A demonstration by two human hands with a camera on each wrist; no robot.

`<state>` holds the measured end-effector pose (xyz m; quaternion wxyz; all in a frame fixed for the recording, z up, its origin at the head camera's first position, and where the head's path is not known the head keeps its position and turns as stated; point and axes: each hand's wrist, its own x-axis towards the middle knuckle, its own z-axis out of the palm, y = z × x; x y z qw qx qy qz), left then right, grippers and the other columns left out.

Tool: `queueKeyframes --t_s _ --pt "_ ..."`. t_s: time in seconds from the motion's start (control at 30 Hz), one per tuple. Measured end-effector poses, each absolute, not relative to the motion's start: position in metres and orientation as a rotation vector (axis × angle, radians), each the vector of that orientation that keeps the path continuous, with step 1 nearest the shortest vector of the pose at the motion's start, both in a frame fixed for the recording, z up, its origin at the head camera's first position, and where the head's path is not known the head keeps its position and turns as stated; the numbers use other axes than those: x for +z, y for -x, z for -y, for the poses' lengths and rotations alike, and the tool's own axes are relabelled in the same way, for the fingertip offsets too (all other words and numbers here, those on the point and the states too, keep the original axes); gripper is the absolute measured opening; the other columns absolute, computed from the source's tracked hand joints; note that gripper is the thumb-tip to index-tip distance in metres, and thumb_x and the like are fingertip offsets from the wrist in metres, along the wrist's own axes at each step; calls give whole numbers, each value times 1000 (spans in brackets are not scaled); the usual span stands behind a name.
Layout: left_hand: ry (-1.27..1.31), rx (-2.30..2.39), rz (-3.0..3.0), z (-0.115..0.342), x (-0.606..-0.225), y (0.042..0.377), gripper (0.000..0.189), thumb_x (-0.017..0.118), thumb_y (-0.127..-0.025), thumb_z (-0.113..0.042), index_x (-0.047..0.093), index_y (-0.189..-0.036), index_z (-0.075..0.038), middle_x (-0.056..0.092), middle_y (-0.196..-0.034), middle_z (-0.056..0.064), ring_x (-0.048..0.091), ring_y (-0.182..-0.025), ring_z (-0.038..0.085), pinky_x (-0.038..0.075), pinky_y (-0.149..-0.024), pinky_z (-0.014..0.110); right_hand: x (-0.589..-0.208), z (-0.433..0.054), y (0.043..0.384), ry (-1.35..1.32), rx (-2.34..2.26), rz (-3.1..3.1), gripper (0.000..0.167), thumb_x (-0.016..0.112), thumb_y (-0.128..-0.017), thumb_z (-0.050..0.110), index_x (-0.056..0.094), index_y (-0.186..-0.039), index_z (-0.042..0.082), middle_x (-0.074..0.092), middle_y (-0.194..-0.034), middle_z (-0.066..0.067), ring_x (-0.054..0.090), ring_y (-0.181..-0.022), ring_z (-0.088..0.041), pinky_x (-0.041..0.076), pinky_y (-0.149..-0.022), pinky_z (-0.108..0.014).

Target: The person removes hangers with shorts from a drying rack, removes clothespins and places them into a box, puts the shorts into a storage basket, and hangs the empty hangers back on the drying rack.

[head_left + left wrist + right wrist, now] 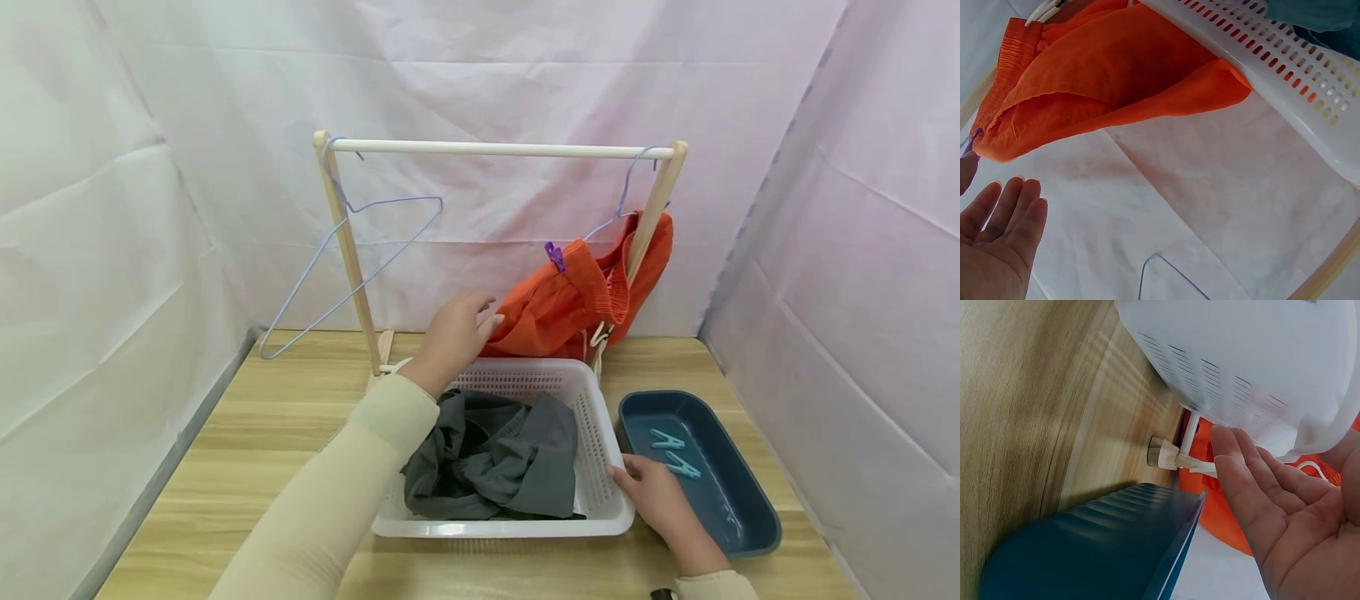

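Observation:
My left hand (457,337) reaches over the back of the white basket (502,528), fingers loosely extended and holding nothing. Close to its fingertips hang orange elastic-waisted bottoms (540,312), with a purple clothespin (555,256) on the waistband; whether shorts or trousers cannot be told. In the left wrist view that hand (1004,237) is apart from the cloth. My right hand (654,498) grips the basket's right rim, thumb over it; the right wrist view shows its fingers (1260,481) along the outside. A crumpled dark grey garment (517,458) lies in the basket.
Behind the basket stands a wooden rack with a white rail (495,148). A bare blue hanger (352,283) hangs at its left end; another blue hanger (621,196) carries the orange bottoms. To the right, a dark blue tray (731,517) holds teal clothespins (678,462).

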<state>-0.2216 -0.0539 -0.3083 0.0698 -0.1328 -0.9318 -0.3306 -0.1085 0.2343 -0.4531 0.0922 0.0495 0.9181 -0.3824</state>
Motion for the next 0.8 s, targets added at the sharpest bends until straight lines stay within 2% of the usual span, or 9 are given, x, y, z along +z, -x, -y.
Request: queueKeyframes --t_s 0.23,0.5,0.8 --pt "376 -1055 2794 40 -303 233 41 62 -95 -25 58 -131 -6 60 -126 11 55 -116 25 45 -101 38 -455 -234 110 -135 -1161 -2719 43 61 -94 19 56 -123 -13 68 -106 -21 68 -90 -26 56 -73 -41" --pt "340 -1070 2829 23 -293 246 40 61 -95 -27 57 -131 -9 61 -119 8 56 -105 21 47 -99 36 -455 -233 110 -135 -1164 -2719 44 61 -94 20 56 -124 -12 68 -106 -21 68 -90 -27 55 -73 -42" --pt "370 -1045 2843 14 -289 256 37 61 -95 -25 59 -128 -7 64 -114 7 59 -101 22 47 -98 35 -454 -233 109 -139 -1172 -2716 44 61 -95 20 55 -124 -12 68 -106 -21 68 -90 -27 56 -72 -42"
